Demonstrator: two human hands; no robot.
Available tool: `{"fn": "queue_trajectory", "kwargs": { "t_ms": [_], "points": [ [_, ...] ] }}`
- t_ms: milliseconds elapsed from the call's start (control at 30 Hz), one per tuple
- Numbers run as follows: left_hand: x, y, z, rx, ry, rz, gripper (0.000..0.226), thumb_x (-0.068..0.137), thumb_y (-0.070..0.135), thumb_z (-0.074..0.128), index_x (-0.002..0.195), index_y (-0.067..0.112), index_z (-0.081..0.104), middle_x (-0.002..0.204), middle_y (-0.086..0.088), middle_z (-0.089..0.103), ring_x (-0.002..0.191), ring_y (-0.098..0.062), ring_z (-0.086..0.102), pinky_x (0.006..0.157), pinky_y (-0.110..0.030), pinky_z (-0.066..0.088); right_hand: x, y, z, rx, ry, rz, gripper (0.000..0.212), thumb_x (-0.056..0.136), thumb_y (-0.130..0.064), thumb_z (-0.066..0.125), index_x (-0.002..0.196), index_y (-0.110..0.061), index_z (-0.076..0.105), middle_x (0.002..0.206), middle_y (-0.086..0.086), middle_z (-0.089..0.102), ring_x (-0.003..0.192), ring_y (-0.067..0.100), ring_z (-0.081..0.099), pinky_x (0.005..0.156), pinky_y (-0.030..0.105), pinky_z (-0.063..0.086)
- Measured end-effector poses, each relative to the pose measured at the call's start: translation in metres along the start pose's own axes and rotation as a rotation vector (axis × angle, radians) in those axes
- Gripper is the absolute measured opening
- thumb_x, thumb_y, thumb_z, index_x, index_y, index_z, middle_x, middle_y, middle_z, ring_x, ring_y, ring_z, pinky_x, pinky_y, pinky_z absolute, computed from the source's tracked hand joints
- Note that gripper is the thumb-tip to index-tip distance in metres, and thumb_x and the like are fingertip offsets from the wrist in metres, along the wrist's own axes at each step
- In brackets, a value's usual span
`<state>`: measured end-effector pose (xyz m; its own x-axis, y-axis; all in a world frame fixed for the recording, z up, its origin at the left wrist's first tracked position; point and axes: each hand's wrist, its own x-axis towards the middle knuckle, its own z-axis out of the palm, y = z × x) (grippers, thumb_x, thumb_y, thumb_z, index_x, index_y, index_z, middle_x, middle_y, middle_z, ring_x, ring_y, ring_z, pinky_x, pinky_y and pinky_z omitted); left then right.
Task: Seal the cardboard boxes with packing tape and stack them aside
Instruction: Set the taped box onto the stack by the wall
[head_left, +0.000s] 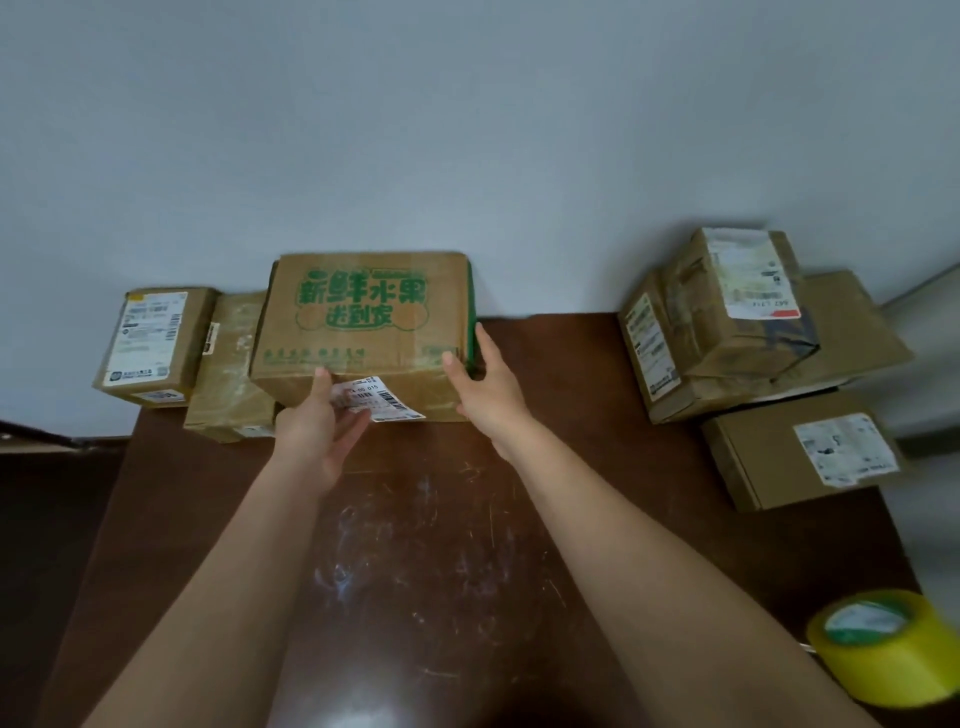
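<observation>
Both my arms are stretched out straight ahead over the dark brown desk (415, 545), forearms bare. My left hand (317, 431) is turned palm-in, fingers straight and loose, fingertips touching the near face of the big box (363, 322) just beside its white shipping label (387, 402). My right hand (485, 387) is up at the box's near right corner, fingers straight and spread, thumb at the top edge, fingers flat along the green right side. Neither hand curls round anything; the two are apart, bracketing the front of the box.

The box sits at the far edge of the desk against the pale wall (467, 130), its long axis running left to right, its top with green printed characters facing up and tilted a little toward me. Its left end rests on a taped box (228, 374) underneath; a small labelled box (153, 345) stands just left of that.

Off to my right, a pile of boxes (748, 322) leans unevenly, with a flat box (800, 452) just in front. A yellow roll of tape (883, 644) sits at the desk's near right corner, well away from my hands.
</observation>
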<state>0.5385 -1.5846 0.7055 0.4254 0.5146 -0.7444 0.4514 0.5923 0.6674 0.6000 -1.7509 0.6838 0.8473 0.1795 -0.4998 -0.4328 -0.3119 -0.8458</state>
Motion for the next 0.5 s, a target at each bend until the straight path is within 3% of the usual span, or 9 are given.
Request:
{"fn": "queue_trajectory", "kwargs": {
  "t_ms": [167,333,500],
  "points": [
    [-0.026,-0.004,0.001,0.108,-0.051,-0.024,0.031,0.098,0.013,0.057,0.124,-0.002,0.051,0.114,-0.019,0.056,0.100,-0.030,0.063,0.069,-0.032,0.057,-0.017,-0.002,-0.009,0.029,0.031,0.025,0.072,0.096,-0.056,0.051,0.157,-0.039,0.015,0.155,0.003,0.040,0.130,0.030,0.054,0.105,0.050,0.049],
    [-0.065,-0.014,0.016,0.185,-0.146,-0.025,0.012,0.101,0.007,0.049,0.113,0.006,0.046,0.102,-0.016,0.058,0.086,-0.027,0.063,0.082,-0.036,0.055,-0.049,0.003,-0.034,0.032,0.090,0.010,0.066,0.099,-0.050,0.051,0.157,-0.033,0.023,0.155,0.003,0.039,0.132,0.028,0.052,0.108,0.048,0.046],
    [-0.099,-0.036,0.038,0.239,-0.263,-0.018,0.008,0.099,0.009,0.051,0.106,0.005,0.048,0.095,-0.014,0.060,0.077,-0.025,0.063,0.074,-0.032,0.059,-0.087,0.014,-0.077,0.042,0.181,-0.021,0.064,0.100,-0.047,0.051,0.156,-0.029,0.027,0.151,0.006,0.044,0.128,0.026,0.055,0.107,0.046,0.047]
  ]
}}
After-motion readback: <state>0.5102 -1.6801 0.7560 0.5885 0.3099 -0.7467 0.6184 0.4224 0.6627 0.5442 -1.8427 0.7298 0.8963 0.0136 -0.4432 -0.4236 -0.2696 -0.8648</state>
